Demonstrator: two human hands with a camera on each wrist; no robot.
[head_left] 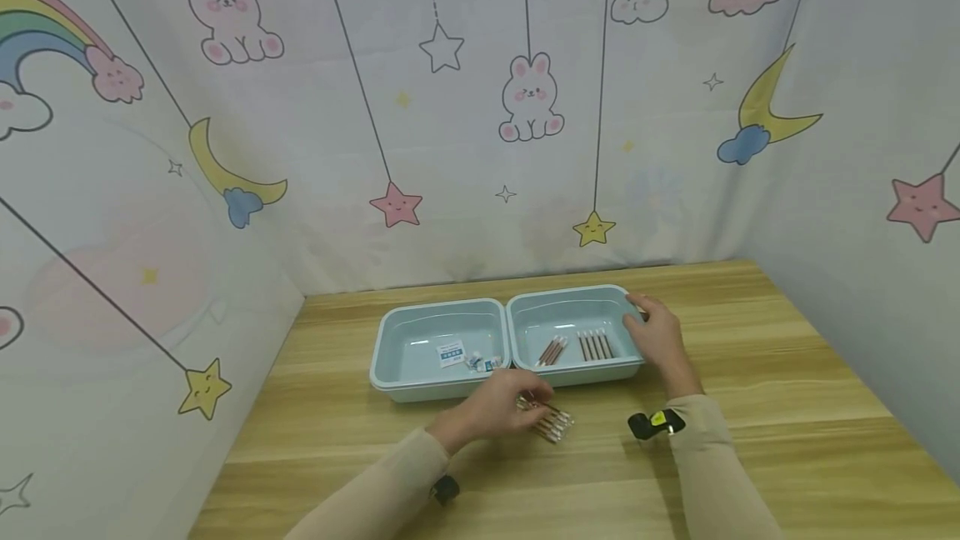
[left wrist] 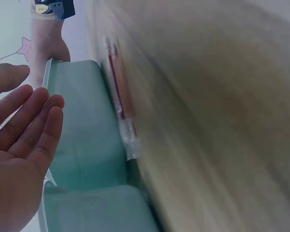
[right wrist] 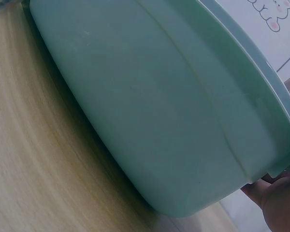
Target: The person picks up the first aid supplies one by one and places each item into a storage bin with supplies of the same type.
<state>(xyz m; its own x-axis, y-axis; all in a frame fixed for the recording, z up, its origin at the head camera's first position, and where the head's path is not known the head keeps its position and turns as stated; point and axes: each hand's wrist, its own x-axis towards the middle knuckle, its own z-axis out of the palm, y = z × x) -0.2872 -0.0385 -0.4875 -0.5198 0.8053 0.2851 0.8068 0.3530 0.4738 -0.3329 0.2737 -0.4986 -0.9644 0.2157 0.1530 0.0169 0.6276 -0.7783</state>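
Note:
In the head view my left hand is just above a group of brown-stemmed, white-tipped cotton swabs in clear wrapping on the table. The left wrist view shows this hand with its fingers relaxed and nothing in them, apart from the wrapped swabs. My right hand grips the right end of the right light-blue bin, its fingers tucked under the rim in the right wrist view. Inside that bin lie a slanted bunch of swabs and a neat row of swabs.
A matching left bin stands against the right one. It holds a white-and-blue packet and several small white-and-blue pieces. Fabric walls with cartoon prints enclose the wooden table at the back and sides.

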